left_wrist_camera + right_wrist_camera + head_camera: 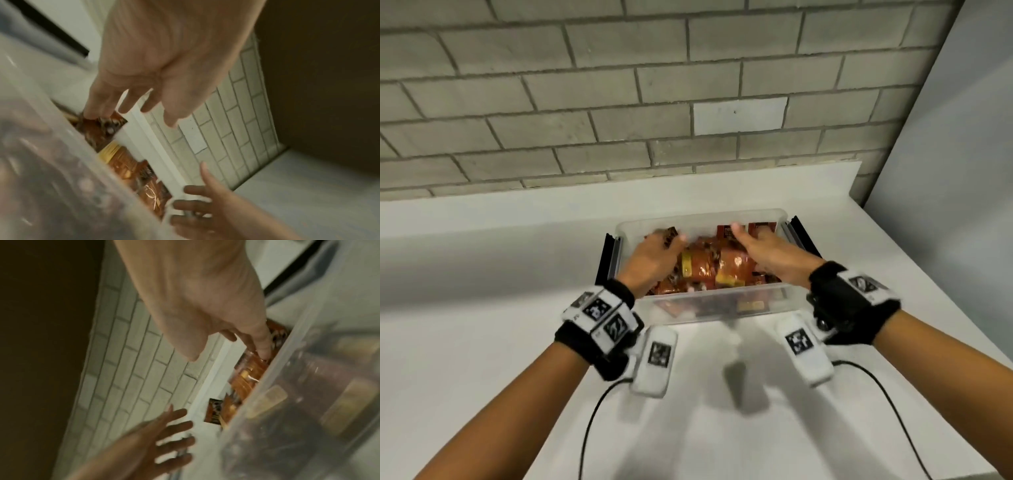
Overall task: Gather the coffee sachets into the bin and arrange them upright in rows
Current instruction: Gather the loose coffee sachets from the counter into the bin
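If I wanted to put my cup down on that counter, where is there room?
The white countertop is bare left of the clear plastic bin, and behind it up to the grey brick wall. It is crowded inside the bin: orange-brown coffee sachets plus the left hand and right hand.

You can read no words, brands or numbers here. The print on the coffee sachets (709, 270) in the bin (702, 308) is too blurred to make out. The white blocks (655, 356) on your wrist bands (599, 318) carry only black-and-white square code marks, not text.
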Demonstrator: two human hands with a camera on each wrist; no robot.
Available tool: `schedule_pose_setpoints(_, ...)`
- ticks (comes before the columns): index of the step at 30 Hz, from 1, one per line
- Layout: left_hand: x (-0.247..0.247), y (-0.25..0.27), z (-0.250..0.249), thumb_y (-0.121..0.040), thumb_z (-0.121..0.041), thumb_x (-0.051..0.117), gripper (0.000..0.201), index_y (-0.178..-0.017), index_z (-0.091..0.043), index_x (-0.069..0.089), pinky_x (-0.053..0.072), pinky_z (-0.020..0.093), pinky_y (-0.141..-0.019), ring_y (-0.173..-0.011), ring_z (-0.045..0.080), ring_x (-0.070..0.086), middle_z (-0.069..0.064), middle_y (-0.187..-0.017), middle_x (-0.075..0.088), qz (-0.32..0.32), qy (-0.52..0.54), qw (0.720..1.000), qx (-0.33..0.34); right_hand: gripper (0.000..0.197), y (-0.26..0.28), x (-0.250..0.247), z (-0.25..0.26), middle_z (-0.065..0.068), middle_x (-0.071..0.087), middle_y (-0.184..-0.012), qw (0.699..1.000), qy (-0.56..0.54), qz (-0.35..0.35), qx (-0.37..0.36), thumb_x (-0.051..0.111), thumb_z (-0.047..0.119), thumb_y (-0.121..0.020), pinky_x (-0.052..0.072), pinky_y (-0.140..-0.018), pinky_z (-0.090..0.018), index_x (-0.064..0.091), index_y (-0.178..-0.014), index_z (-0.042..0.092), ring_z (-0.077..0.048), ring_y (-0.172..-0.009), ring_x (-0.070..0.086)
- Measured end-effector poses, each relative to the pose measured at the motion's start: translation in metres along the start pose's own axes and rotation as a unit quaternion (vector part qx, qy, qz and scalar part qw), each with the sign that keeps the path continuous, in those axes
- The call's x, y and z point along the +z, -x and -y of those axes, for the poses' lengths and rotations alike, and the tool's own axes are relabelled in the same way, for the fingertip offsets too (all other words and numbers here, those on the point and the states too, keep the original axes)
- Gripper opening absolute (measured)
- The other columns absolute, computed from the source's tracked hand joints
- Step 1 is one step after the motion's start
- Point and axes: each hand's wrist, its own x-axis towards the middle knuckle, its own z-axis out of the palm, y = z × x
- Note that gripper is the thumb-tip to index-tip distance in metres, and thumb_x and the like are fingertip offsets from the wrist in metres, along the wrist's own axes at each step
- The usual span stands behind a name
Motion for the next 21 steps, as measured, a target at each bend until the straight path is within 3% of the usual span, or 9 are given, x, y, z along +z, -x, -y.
schedule_pose_setpoints(2, -0.002, 0.005, 0.015, -0.1, -0.044, 0.037, 0.046, -0.124, -0.009, 0.053, 0.05, 0.032, -0.084, -0.104, 0.02, 0.057, 0.007, -0.115, 0.06, 0.006, -0.157, 0.987, 0.039, 0.072, 0.007, -0.003, -0.012, -0.013, 0.044, -0.142, 0.988, 0.138, -0.056, -0.037, 0.037, 0.06, -0.094, 0.041, -0.104, -0.04, 0.03, -0.143, 0.007, -0.028, -0.127, 0.048)
schedule_pose_setpoints(5, 0.002, 0.02, 0.034, -0.1, -0.046, 0.032, 0.045, -0.1, -0.01, 0.06, 0.038, 0.013, -0.057, -0.069, 0.009, 0.05, 0.002, -0.085, 0.058, 0.08, -0.253, 0.962, 0.057, 0.046, 0.017, -0.004, -0.031, -0.01, 0.062, -0.114, 0.962, 0.261, -0.011, -0.081, 0.039, 0.055, -0.095, 0.049, -0.084, -0.031, 0.052, -0.115, 0.015, -0.023, -0.104, 0.061)
schedule_pose_setpoints(7, 0.004, 0.029, 0.048, -0.099, -0.048, 0.032, 0.047, -0.1, -0.015, 0.065, 0.043, 0.016, -0.061, -0.062, 0.005, 0.053, -0.001, -0.088, 0.066, 0.086, -0.285, 0.951, 0.082, 0.034, 0.021, -0.004, -0.047, 0.0, 0.064, -0.1, 0.948, 0.3, 0.026, -0.101, 0.046, 0.05, -0.095, 0.045, -0.074, -0.021, 0.058, -0.098, 0.019, -0.015, -0.092, 0.061)
schedule_pose_setpoints(9, 0.004, 0.039, 0.055, -0.097, -0.051, 0.033, 0.048, -0.097, -0.017, 0.067, 0.048, 0.027, -0.072, -0.072, 0.01, 0.059, -0.002, -0.087, 0.068, 0.067, -0.285, 0.951, 0.096, 0.021, 0.026, -0.004, -0.059, 0.009, 0.059, -0.087, 0.932, 0.332, 0.03, -0.141, 0.052, 0.043, -0.095, 0.039, -0.065, -0.017, 0.054, -0.086, 0.024, -0.011, -0.082, 0.058)
schedule_pose_setpoints(12, 0.002, 0.058, 0.053, -0.096, -0.049, 0.041, 0.037, -0.07, -0.026, 0.054, 0.035, 0.02, -0.059, -0.06, 0.006, 0.045, -0.007, -0.064, 0.05, 0.095, -0.23, 0.964, 0.091, 0.017, 0.04, -0.006, -0.069, 0.014, 0.058, -0.082, 0.935, 0.32, 0.05, -0.146, 0.055, 0.044, -0.093, 0.038, -0.065, -0.017, 0.055, -0.082, 0.031, -0.003, -0.078, 0.055)
schedule_pose_setpoints(15, -0.003, 0.073, 0.05, -0.093, -0.05, 0.048, 0.04, -0.064, -0.023, 0.05, 0.028, 0.017, -0.052, -0.054, 0.006, 0.035, -0.006, -0.061, 0.043, 0.162, -0.209, 0.962, 0.066, 0.025, 0.058, -0.012, -0.063, 0.021, 0.057, -0.07, 0.948, 0.281, 0.114, -0.095, 0.05, 0.059, -0.087, 0.039, -0.067, -0.016, 0.057, -0.07, 0.042, 0.001, -0.069, 0.053)
schedule_pose_setpoints(17, -0.007, 0.075, 0.051, -0.089, -0.055, 0.05, 0.035, -0.073, -0.025, 0.059, 0.029, 0.017, -0.053, -0.058, 0.006, 0.039, -0.003, -0.068, 0.05, 0.172, -0.203, 0.963, 0.05, 0.026, 0.06, -0.016, -0.053, 0.022, 0.06, -0.081, 0.962, 0.246, 0.105, -0.05, 0.046, 0.066, -0.083, 0.044, -0.075, -0.018, 0.059, -0.078, 0.043, 0.004, -0.079, 0.056)
schedule_pose_setpoints(19, -0.009, 0.069, 0.053, -0.09, -0.054, 0.049, 0.027, -0.082, -0.03, 0.06, 0.034, 0.017, -0.059, -0.071, 0.009, 0.048, -0.002, -0.08, 0.056, 0.122, -0.216, 0.967, 0.056, 0.04, 0.05, -0.017, -0.045, 0.008, 0.06, -0.117, 0.972, 0.229, 0.042, -0.015, 0.045, 0.062, -0.087, 0.048, -0.089, -0.027, 0.054, -0.113, 0.033, -0.008, -0.104, 0.058)
schedule_pose_setpoints(21, -0.011, 0.061, 0.056, -0.093, -0.047, 0.05, 0.025, -0.094, -0.024, 0.061, 0.04, 0.022, -0.076, -0.098, 0.014, 0.049, -0.001, -0.097, 0.053, 0.026, -0.275, 0.957, 0.083, 0.066, 0.034, -0.017, -0.037, -0.007, 0.04, -0.147, 0.978, 0.209, 0.004, 0.016, 0.048, 0.055, -0.091, 0.042, -0.099, -0.033, 0.03, -0.143, 0.02, -0.022, -0.124, 0.05)
